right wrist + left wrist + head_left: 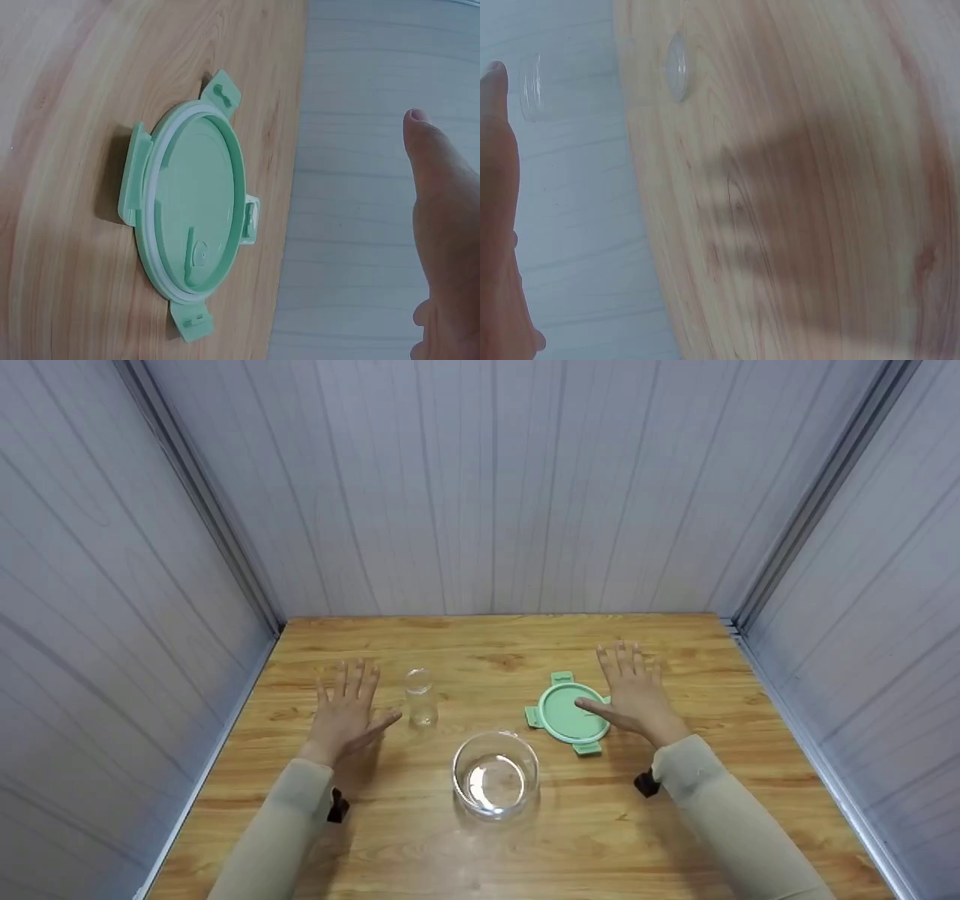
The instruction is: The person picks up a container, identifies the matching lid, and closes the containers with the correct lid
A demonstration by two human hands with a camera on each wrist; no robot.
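Observation:
My left hand point(346, 718) is held over the table with its fingers spread, and nothing is in it. Just right of its thumb stands a small clear glass jar point(421, 701), also visible in the left wrist view as a transparent cylinder point(676, 69). A round clear glass bowl point(495, 776) sits between the two hands, nearer the front. The green lid point(574, 712) lies flat with its several side clips folded out; the right wrist view shows its inner face point(196, 195) and white seal. Above its right edge my right hand point(637, 701) hovers, fingers spread and holding nothing.
The wooden table point(480, 652) meets a pale panelled wall point(480, 495) at its back edge. Similar panels point(885, 607) with metal corner rails close in the left and right sides. A dark wrist mount point(646, 783) hangs under each sleeve.

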